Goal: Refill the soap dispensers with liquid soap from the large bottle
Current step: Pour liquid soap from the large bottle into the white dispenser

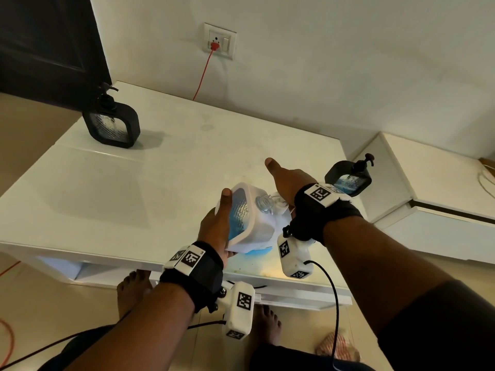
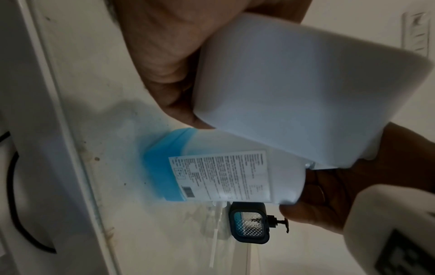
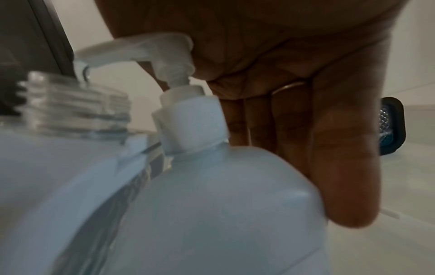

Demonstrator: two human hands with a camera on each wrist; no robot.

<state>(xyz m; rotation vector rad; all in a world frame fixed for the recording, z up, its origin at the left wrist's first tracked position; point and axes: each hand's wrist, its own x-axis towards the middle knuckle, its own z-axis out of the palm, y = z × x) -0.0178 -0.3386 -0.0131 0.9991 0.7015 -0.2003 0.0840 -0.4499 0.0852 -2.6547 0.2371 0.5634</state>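
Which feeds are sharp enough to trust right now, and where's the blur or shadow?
Head view: sharp, well lit, edges bowed; black dispenser casts a soft shadow. Left wrist view: dim, large bottle label sharp. Right wrist view: motion-blurred, the white dispenser neck and pump soft.

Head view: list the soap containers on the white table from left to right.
Black dispenser with its pump on → white dispenser, tilted in the left hand, neck open → black dispenser beyond the right hand.
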